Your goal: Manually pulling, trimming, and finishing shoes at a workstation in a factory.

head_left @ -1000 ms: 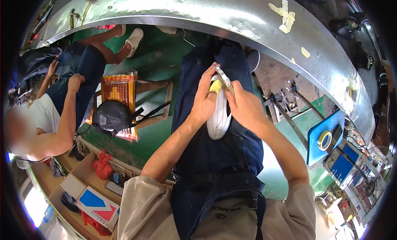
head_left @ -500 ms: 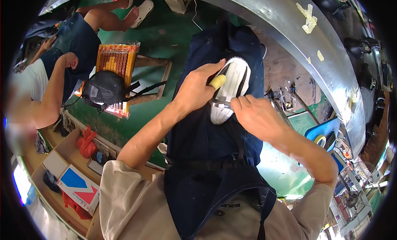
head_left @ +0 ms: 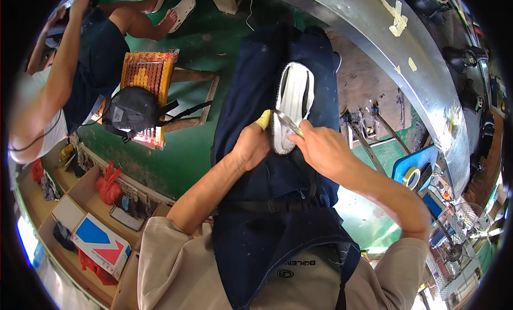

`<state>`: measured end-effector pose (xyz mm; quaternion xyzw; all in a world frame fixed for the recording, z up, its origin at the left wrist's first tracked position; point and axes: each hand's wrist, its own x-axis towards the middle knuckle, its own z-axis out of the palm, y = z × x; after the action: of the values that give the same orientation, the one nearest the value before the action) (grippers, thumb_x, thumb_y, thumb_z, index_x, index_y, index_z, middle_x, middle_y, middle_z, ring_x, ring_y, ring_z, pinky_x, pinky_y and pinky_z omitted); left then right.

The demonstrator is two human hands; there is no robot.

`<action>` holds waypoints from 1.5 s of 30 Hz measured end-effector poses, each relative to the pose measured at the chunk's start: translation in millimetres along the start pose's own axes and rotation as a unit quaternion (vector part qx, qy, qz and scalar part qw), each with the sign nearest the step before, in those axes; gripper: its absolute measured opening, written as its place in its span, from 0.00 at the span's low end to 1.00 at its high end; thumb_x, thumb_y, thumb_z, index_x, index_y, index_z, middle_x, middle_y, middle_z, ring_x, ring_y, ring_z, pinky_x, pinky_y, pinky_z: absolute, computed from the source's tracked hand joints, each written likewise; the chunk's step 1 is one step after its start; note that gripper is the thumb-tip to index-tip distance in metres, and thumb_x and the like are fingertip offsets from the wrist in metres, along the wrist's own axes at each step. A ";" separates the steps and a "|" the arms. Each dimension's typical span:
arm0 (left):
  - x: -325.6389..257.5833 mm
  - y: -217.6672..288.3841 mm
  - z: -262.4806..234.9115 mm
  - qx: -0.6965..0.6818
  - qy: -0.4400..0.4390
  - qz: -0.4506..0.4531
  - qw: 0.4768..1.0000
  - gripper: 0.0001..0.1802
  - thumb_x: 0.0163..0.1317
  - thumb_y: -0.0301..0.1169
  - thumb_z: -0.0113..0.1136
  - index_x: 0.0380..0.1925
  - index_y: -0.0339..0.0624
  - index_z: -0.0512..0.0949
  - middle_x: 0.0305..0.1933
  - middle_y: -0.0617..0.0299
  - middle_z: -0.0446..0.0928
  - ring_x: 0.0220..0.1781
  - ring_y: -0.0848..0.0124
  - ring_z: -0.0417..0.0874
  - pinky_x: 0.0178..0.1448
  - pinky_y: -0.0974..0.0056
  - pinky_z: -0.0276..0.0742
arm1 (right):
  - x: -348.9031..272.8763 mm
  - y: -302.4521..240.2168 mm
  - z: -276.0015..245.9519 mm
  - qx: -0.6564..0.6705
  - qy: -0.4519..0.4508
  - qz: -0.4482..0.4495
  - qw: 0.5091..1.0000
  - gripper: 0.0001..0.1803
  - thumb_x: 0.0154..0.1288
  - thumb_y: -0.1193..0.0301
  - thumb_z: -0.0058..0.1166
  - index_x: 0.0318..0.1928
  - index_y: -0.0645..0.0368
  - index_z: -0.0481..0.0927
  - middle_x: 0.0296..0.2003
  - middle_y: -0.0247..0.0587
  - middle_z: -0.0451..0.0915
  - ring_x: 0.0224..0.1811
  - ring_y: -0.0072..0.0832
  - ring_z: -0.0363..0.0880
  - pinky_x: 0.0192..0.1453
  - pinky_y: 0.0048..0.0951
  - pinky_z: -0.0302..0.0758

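Note:
Across my lap, on a dark blue apron (head_left: 251, 80), lies a shoe (head_left: 292, 99) with its white underside up and a dark, rough-cut edge around it. My left hand (head_left: 250, 147) grips its near left side, the thumb in a yellow finger cover pointing up along the edge; its other fingers are mostly hidden. Closed around the handle of a shiny metal hand tool (head_left: 287, 121), my right hand (head_left: 323, 149) is at the right of the shoe. The tool crosses the shoe's near end, its tip close to the left thumb. Its exact kind is unclear.
A curved metal bench edge (head_left: 427, 80) runs along the right. At left, a black cap (head_left: 131, 109) sits on a packaged orange-and-brown item (head_left: 148, 69) over a wooden stool (head_left: 206, 101). Another person sits beyond. Wooden compartments (head_left: 85, 181) stand lower left, a wire-guarded fan (head_left: 454, 248) lower right.
My left hand has slid from the shoe's far left side down to its near end. The shoe has shifted slightly away. The tool is now angled differently. The other person's arm has risen.

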<state>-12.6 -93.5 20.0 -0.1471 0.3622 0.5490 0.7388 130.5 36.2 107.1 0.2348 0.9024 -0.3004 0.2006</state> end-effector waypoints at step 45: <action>14.2 -28.0 15.7 0.470 0.140 0.281 0.825 0.56 0.63 0.16 0.53 0.84 0.59 0.35 0.59 0.28 0.78 0.60 0.33 0.80 0.63 0.51 0.77 | 19.7 31.4 -14.7 0.015 0.133 -0.058 0.989 0.17 0.78 0.57 0.54 0.41 0.60 0.73 0.29 0.49 0.84 0.31 0.47 0.86 0.32 0.45 0.79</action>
<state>20.9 -83.7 16.0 0.2507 0.7013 0.4697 0.4740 128.4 73.9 94.0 0.2225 0.9288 -0.2909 0.0573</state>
